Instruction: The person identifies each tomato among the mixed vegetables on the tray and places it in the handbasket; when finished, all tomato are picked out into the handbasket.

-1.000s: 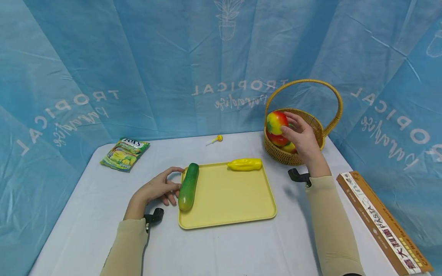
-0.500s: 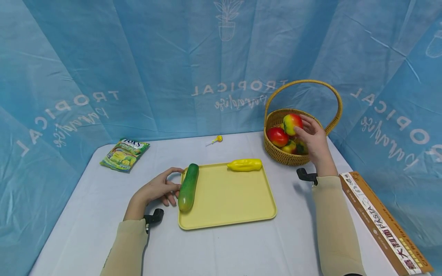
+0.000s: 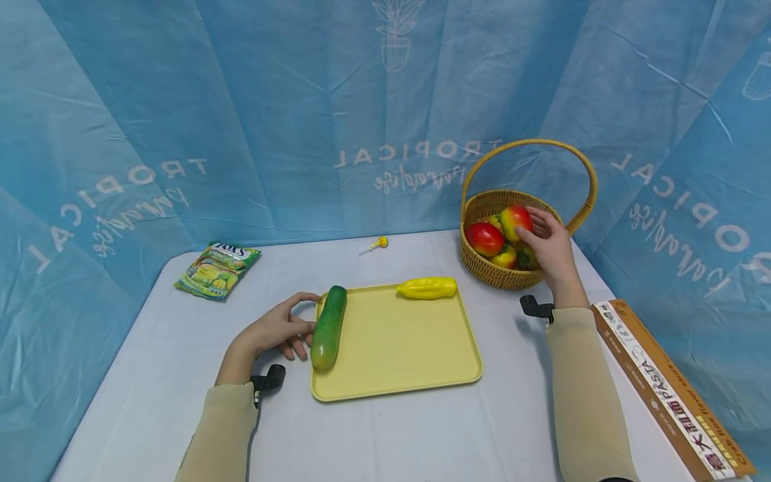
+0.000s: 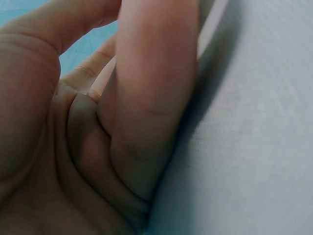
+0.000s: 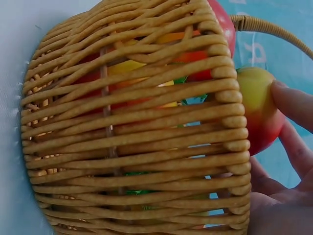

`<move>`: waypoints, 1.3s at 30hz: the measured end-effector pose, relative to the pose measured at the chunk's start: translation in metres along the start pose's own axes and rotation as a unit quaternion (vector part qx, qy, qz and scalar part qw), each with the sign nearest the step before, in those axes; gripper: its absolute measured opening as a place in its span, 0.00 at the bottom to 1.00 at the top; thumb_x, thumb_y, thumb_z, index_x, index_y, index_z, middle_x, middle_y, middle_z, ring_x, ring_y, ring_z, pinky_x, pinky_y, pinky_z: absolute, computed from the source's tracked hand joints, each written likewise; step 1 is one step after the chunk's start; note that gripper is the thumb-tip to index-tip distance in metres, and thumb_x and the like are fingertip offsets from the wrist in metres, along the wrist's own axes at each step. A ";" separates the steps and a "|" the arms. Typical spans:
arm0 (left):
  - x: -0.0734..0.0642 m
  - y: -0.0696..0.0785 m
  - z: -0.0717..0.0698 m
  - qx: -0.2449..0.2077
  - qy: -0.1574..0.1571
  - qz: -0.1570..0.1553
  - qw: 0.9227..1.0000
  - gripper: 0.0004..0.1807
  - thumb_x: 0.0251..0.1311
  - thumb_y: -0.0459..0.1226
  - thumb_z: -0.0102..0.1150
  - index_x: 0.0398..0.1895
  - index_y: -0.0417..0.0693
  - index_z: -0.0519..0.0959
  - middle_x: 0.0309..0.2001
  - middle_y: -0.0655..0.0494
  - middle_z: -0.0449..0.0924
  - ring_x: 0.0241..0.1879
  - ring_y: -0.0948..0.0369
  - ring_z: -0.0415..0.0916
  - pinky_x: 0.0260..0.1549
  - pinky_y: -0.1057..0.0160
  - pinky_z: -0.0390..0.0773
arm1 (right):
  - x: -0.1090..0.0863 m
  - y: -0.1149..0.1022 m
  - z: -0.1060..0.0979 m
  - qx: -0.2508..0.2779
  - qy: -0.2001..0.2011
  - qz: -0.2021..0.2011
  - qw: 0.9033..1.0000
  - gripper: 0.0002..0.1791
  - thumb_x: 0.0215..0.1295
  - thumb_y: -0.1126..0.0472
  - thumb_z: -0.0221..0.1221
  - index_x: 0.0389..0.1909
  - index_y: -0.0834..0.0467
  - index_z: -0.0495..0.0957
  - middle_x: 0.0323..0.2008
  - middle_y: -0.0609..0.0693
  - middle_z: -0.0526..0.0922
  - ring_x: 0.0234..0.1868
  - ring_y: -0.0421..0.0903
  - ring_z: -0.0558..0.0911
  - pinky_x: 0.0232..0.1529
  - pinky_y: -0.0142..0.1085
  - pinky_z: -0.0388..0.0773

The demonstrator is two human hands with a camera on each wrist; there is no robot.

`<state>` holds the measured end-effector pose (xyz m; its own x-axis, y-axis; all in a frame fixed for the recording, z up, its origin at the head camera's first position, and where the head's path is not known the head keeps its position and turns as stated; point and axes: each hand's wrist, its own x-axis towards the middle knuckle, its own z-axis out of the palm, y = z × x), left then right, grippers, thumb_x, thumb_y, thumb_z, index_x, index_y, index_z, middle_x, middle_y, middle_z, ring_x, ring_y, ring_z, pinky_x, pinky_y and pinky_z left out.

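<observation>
In the head view my right hand [image 3: 553,251] is over the right side of the wicker basket [image 3: 496,273], pinching a round red-and-yellow fruit [image 3: 516,223] between thumb and fingers. The right wrist view has this fruit [image 5: 259,110] at the basket's rim, with the thumb lying on it. A red fruit [image 3: 484,238] and several yellow-green ones lie in the basket. My left hand [image 3: 272,329] rests on the table at the left edge of the yellow tray [image 3: 403,341], fingertips right at the rim beside a green cucumber [image 3: 328,328]. In the left wrist view, the palm and loosely bent fingers [image 4: 151,93] hold nothing visible.
A glossy yellow, tapered vegetable [image 3: 427,288] lies on the tray's far right corner. Behind the tray is a yellow lollipop [image 3: 381,242]. A green snack packet [image 3: 218,270] lies at the back left, and a long brown pasta box [image 3: 671,388] along the right edge.
My right hand has moved right and then slightly down with the red-and-yellow fruit, bringing it lower among the fruit in the basket. The left hand has stayed put.
</observation>
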<state>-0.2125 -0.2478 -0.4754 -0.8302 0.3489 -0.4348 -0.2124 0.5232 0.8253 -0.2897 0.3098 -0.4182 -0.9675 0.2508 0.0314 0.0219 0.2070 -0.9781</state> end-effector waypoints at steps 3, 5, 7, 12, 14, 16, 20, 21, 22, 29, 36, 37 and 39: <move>0.000 0.000 0.000 -0.002 0.000 0.001 1.000 0.37 0.74 0.41 0.59 0.82 0.61 0.56 0.31 0.51 0.89 0.22 0.56 0.87 0.21 0.62 0.85 | -0.001 0.000 0.000 -0.015 0.000 0.000 1.000 0.35 0.74 0.52 0.65 0.80 0.44 0.67 0.80 0.51 0.67 0.77 0.50 0.68 0.81 0.49 0.67; 0.000 0.000 0.000 -0.001 -0.001 0.001 1.000 0.37 0.74 0.41 0.59 0.82 0.61 0.56 0.31 0.51 0.89 0.22 0.56 0.87 0.21 0.62 0.85 | -0.001 0.000 0.001 -0.018 0.000 0.001 1.000 0.34 0.75 0.52 0.65 0.79 0.44 0.68 0.79 0.51 0.68 0.77 0.51 0.68 0.81 0.49 0.67; 0.000 0.000 0.000 -0.002 0.000 0.002 1.000 0.37 0.74 0.41 0.59 0.82 0.61 0.56 0.31 0.51 0.89 0.22 0.56 0.87 0.21 0.62 0.85 | -0.001 -0.001 0.001 -0.020 0.002 0.000 1.000 0.33 0.75 0.52 0.64 0.79 0.44 0.68 0.79 0.51 0.69 0.77 0.50 0.68 0.81 0.49 0.67; 0.000 0.000 0.000 -0.002 0.001 0.002 1.000 0.37 0.74 0.41 0.59 0.82 0.61 0.56 0.31 0.51 0.89 0.22 0.56 0.87 0.22 0.62 0.85 | -0.002 -0.001 0.000 -0.026 0.014 -0.003 1.000 0.31 0.76 0.51 0.63 0.77 0.44 0.70 0.78 0.52 0.70 0.77 0.50 0.68 0.81 0.48 0.66; 0.000 0.000 0.000 -0.004 0.000 0.001 1.000 0.37 0.74 0.41 0.59 0.82 0.61 0.56 0.31 0.51 0.89 0.22 0.56 0.87 0.22 0.62 0.85 | -0.003 -0.001 0.000 -0.029 0.020 -0.002 0.999 0.31 0.76 0.51 0.63 0.77 0.44 0.71 0.78 0.52 0.70 0.77 0.50 0.69 0.81 0.48 0.66; 0.000 0.001 0.000 -0.005 0.000 0.000 1.000 0.38 0.74 0.42 0.60 0.82 0.61 0.55 0.32 0.51 0.89 0.22 0.56 0.87 0.22 0.62 0.85 | -0.004 -0.003 -0.001 -0.030 0.023 -0.001 0.999 0.30 0.77 0.51 0.62 0.77 0.45 0.71 0.78 0.53 0.70 0.77 0.49 0.69 0.81 0.48 0.66; 0.000 0.001 0.000 -0.007 0.000 -0.003 1.000 0.38 0.74 0.42 0.60 0.82 0.62 0.55 0.32 0.51 0.89 0.22 0.57 0.87 0.22 0.62 0.85 | -0.005 -0.005 0.000 -0.031 0.024 -0.006 0.999 0.30 0.76 0.50 0.63 0.77 0.45 0.71 0.78 0.54 0.71 0.77 0.50 0.69 0.81 0.48 0.67; 0.000 0.001 0.000 -0.007 0.000 -0.004 1.000 0.38 0.74 0.42 0.60 0.82 0.62 0.55 0.32 0.51 0.89 0.22 0.57 0.87 0.22 0.63 0.85 | -0.005 -0.006 0.000 -0.031 0.023 -0.008 0.999 0.30 0.76 0.50 0.63 0.77 0.45 0.72 0.78 0.54 0.71 0.77 0.50 0.69 0.81 0.48 0.67; 0.000 0.001 0.000 -0.007 0.000 -0.004 1.000 0.38 0.74 0.42 0.60 0.82 0.61 0.55 0.32 0.51 0.89 0.22 0.57 0.87 0.22 0.63 0.85 | -0.005 -0.006 0.000 -0.032 0.022 -0.009 0.999 0.30 0.76 0.50 0.63 0.76 0.45 0.72 0.78 0.54 0.71 0.77 0.50 0.69 0.81 0.48 0.67; 0.001 0.001 0.000 -0.006 -0.002 -0.005 1.000 0.38 0.74 0.43 0.60 0.82 0.62 0.55 0.32 0.51 0.90 0.22 0.57 0.87 0.22 0.62 0.85 | -0.006 -0.010 0.001 -0.044 0.013 -0.015 0.999 0.31 0.76 0.49 0.63 0.76 0.47 0.72 0.77 0.53 0.71 0.76 0.51 0.69 0.81 0.50 0.67; 0.000 -0.001 -0.003 -0.013 -0.004 -0.003 1.000 0.36 0.75 0.44 0.59 0.81 0.61 0.55 0.35 0.50 0.90 0.25 0.56 0.88 0.24 0.61 0.86 | -0.010 -0.018 0.001 -0.042 0.005 -0.028 0.999 0.29 0.75 0.49 0.64 0.75 0.45 0.73 0.78 0.55 0.70 0.77 0.52 0.70 0.81 0.49 0.67; 0.000 -0.001 -0.003 -0.014 -0.004 -0.004 1.000 0.36 0.75 0.44 0.59 0.81 0.61 0.56 0.36 0.50 0.90 0.26 0.56 0.88 0.24 0.61 0.87 | -0.012 -0.020 0.001 -0.046 0.003 -0.032 0.998 0.29 0.75 0.48 0.63 0.75 0.46 0.73 0.78 0.54 0.70 0.77 0.52 0.70 0.81 0.50 0.67; 0.000 -0.001 -0.004 -0.016 -0.006 -0.006 1.000 0.35 0.75 0.43 0.59 0.81 0.62 0.56 0.37 0.50 0.89 0.26 0.55 0.89 0.25 0.60 0.87 | -0.014 -0.024 0.003 -0.052 -0.002 -0.039 0.998 0.30 0.76 0.48 0.63 0.76 0.47 0.72 0.79 0.54 0.69 0.78 0.53 0.69 0.81 0.51 0.67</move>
<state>-0.2139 -0.2512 -0.4746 -0.8217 0.3518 -0.4484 -0.2384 0.5025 0.8311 -0.2776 0.2988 -0.3956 -0.9686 0.2258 0.1044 -0.0270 0.3221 -0.9463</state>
